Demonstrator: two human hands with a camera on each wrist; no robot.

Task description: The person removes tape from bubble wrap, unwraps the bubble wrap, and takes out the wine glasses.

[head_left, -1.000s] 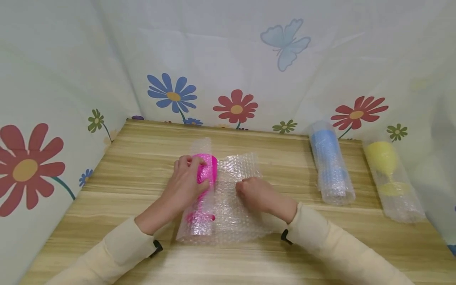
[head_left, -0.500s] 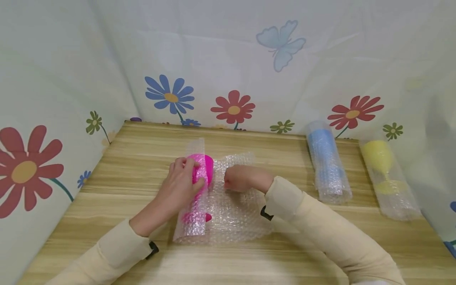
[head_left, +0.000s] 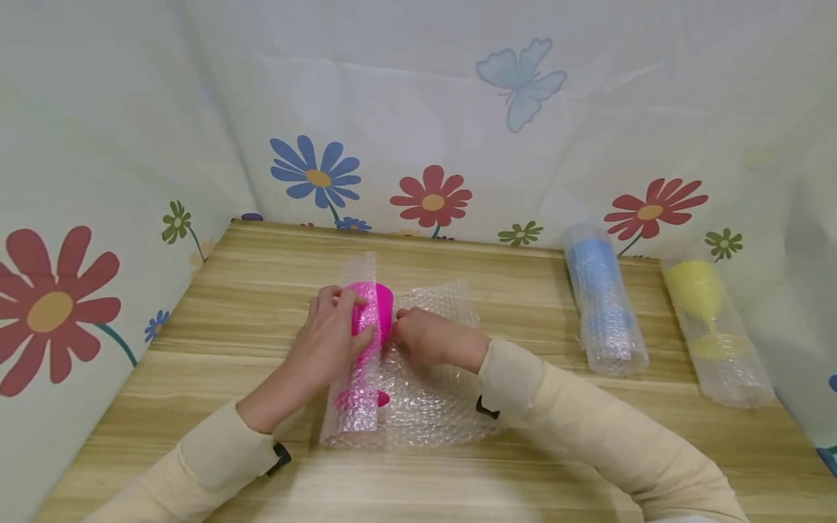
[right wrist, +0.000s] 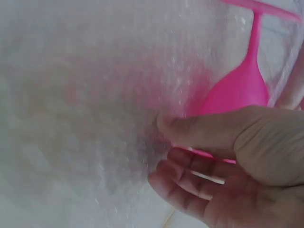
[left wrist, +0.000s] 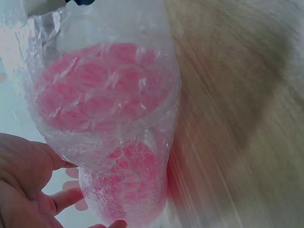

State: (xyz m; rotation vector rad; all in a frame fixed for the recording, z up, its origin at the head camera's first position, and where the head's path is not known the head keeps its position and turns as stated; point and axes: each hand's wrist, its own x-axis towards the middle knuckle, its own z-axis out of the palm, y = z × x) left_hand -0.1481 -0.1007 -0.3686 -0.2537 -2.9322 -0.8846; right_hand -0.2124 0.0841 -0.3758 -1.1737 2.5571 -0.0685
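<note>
A bright pink goblet [head_left: 384,312] lies in a sheet of bubble wrap [head_left: 434,407], its bowl toward the far side. One flap of the wrap is folded over its left part. My left hand [head_left: 327,334] grips the wrapped bowl; in the left wrist view the thumb and fingers [left wrist: 64,198] lie around its side. My right hand [head_left: 431,338] is over the flat part of the wrap, right beside the bowl. In the right wrist view its fingers [right wrist: 178,185] are loosely bent, with a gap to the thumb and nothing visible between them.
On the right of the wooden table [head_left: 261,254] lie a blue item [head_left: 595,269] rolled in bubble wrap and a yellow goblet [head_left: 698,290] in bubble wrap. A flower-printed cloth [head_left: 392,94] surrounds the back and sides of the table.
My right hand has moved left across the wrap, up to the goblet's bowl. My left hand and the goblet have shifted slightly left, exposing more of the bowl beside the flap.
</note>
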